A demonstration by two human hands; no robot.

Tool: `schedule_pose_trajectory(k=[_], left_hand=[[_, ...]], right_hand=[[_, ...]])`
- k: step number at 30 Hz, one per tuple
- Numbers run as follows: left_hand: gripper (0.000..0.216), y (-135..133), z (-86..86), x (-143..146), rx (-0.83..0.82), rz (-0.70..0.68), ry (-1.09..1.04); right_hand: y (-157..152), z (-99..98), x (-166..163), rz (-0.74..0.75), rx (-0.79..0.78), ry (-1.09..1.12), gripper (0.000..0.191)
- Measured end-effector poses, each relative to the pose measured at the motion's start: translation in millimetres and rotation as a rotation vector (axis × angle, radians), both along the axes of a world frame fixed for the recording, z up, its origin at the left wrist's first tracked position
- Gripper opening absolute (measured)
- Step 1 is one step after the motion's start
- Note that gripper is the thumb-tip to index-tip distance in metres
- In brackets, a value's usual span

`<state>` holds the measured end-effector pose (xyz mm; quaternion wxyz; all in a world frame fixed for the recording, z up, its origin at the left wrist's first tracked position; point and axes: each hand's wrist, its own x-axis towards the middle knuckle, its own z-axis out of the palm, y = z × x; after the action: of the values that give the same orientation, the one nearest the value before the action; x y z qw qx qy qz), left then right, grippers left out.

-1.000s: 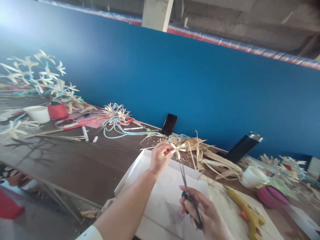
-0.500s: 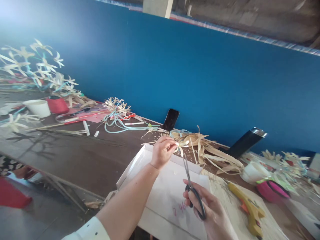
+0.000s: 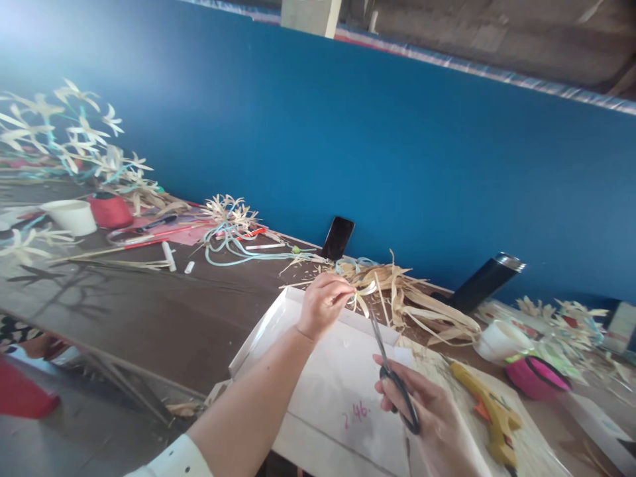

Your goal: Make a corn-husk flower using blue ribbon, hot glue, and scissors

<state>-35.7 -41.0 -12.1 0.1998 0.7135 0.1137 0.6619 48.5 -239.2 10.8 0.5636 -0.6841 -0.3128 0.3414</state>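
Observation:
Over the far part of a white cardboard box lid [image 3: 298, 387], my left hand [image 3: 325, 303] pinches a small cream flower [image 3: 362, 301] made of thin husk-like petals. My right hand [image 3: 427, 404] grips black-handled scissors [image 3: 390, 371], fingers in the loops. Their blades point away from me and up toward the flower, with the tips just short of its petals. Whether the blades are parted a little I cannot make out. Pink handwritten marks show on the lid between my arms.
Dried husks [image 3: 422, 305] lie behind the lid. On the right are a yellow glue gun [image 3: 489, 417], a white cup [image 3: 501, 341], a pink pouch [image 3: 536, 377] and a black flask [image 3: 489, 281]. A phone [image 3: 338, 237] leans on the blue wall. Finished flowers [image 3: 84, 132] stand at left.
My right hand has drawn the scissors slightly right and down, away from the flower. My left hand still holds the flower in nearly the same place, its petals turned a little.

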Motion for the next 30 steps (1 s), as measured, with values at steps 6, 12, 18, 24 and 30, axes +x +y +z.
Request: schedule_pose_trajectory(k=[6, 12, 18, 24, 30], left_hand=[[0.006, -1.4, -0.3, -0.5, 0.001, -0.03, 0.039], [0.008, -2.7, -0.6, 1.8, -0.033, -0.056, 0.011], [0.007, -3.4, -1.8, 3.9, -0.019, -0.081, -0.027], [0.005, -3.4, -2.0, 4.7, -0.01, -0.095, -0.031], [0.006, -3.6, -1.3, 4.8, -0.018, -0.107, -0.03]], right_hand=[[-1.6, 3.5, -4.3, -0.05, 0.051, -0.04, 0.041], [-0.1, 7.4, -8.4, -0.051, 0.048, -0.053, 0.039], [-1.0, 10.0, -8.3, -0.038, 0.051, -0.039, 0.042], [-2.5, 7.5, -4.9, -0.017, 0.028, -0.041, 0.042], [-3.3, 1.5, -1.5, 0.007, 0.048, -0.026, 0.044]])
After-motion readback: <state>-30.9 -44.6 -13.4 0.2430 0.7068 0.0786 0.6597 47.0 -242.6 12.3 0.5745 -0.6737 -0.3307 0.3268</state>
